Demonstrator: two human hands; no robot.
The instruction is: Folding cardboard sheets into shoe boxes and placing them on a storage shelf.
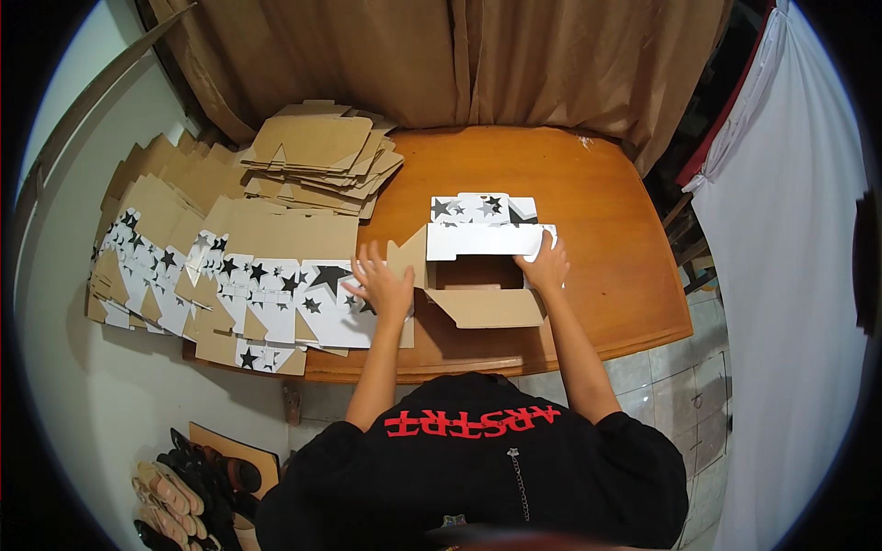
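Observation:
A partly folded cardboard box (482, 241), white with black and grey stars on one side and plain brown on the other, stands in front of me on the table. Its middle is open, and a brown flap (491, 309) sticks out toward me. My right hand (546, 264) grips the box's right side, thumb at the opening and fingers over the edge. To the left of the box, my left hand (384, 286) is open with fingers spread. It hovers close to a brown side flap (410, 254) and over flat star-printed cardboard; whether it touches either I cannot tell.
Flat star-printed box blanks (266, 285) overlap across the table's left side. Behind them rises a pile of folded brown cardboard (312, 147). The wooden table (606, 266) ends before a brown curtain (551, 64). Shoes (170, 496) sit on the floor at lower left.

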